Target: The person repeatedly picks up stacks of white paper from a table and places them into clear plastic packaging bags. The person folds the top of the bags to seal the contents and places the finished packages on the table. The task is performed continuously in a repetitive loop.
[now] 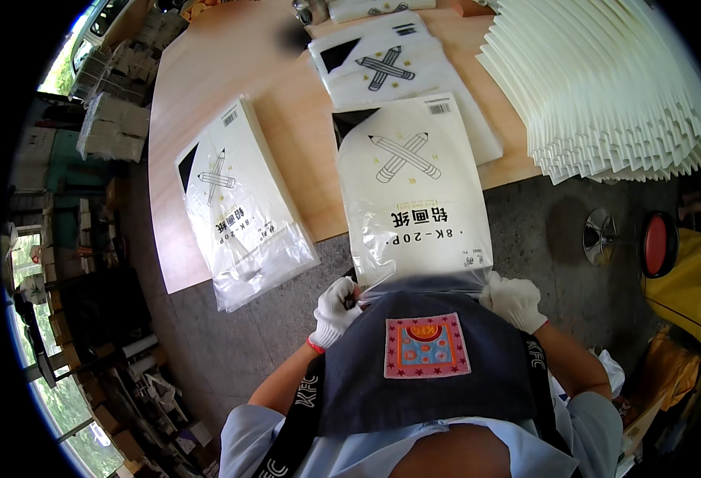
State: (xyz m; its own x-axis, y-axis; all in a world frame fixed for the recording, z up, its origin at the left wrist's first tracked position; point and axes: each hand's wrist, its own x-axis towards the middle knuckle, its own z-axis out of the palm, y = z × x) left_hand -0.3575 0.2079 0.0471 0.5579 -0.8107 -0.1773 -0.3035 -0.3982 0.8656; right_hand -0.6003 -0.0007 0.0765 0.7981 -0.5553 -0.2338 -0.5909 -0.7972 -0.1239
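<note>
A clear plastic bag of drawing paper (pixel 418 195), printed with crossed pencils and a black corner, lies in front of me at the table's near edge. Its loose clear end hangs over the edge toward my apron. My left hand (pixel 336 312), in a white knit glove, is closed at the left corner of that end. At the right corner my right hand (pixel 513 301), gloved alike, has its fingers curled in, partly hidden by the bag and apron. Left of it lies a pile of similar filled bags (pixel 235 195), its clear ends sticking out past the table edge.
Behind the middle bag lies a pile of flat printed plastic bags (pixel 398 60). Fanned stacks of white paper (pixel 597 88) fill the table's right side. A stool with a red seat (pixel 655 243) stands on the floor at right. Wrapped bundles (pixel 115 123) are stacked at far left.
</note>
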